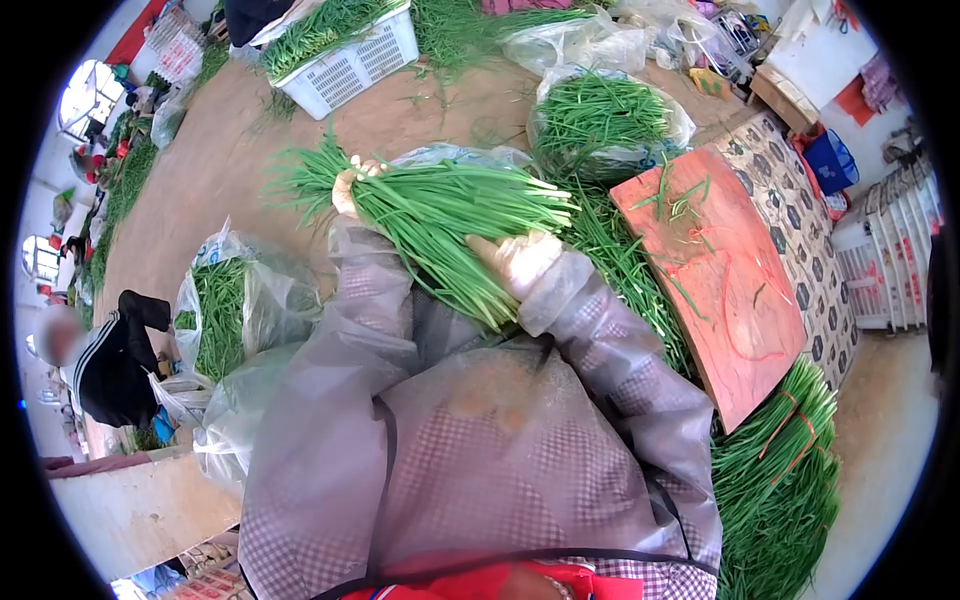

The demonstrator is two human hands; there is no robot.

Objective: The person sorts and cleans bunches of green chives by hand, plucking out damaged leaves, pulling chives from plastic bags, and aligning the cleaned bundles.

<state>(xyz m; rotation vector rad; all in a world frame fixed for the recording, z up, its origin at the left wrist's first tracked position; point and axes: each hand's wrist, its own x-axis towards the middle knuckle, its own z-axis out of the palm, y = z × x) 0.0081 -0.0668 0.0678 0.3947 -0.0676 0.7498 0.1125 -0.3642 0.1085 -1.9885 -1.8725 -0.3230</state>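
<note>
A large bunch of green chives is held out in front of my body, its leafy tips to the left and its paler cut ends fanned to the right. My left hand, in a pale glove, wraps around the tip end. Across the stalks near the cut ends lies my right hand, gloved too, its fingers pressing into the bunch and partly hidden by it. Behind the bunch shows part of a clear plastic bag. Loose chives lie just right of my right hand.
A reddish board with scraps and red ties lies at right, above tied chive bundles. Bags of chives stand ahead and left. A white crate is at the back; a person sits far left.
</note>
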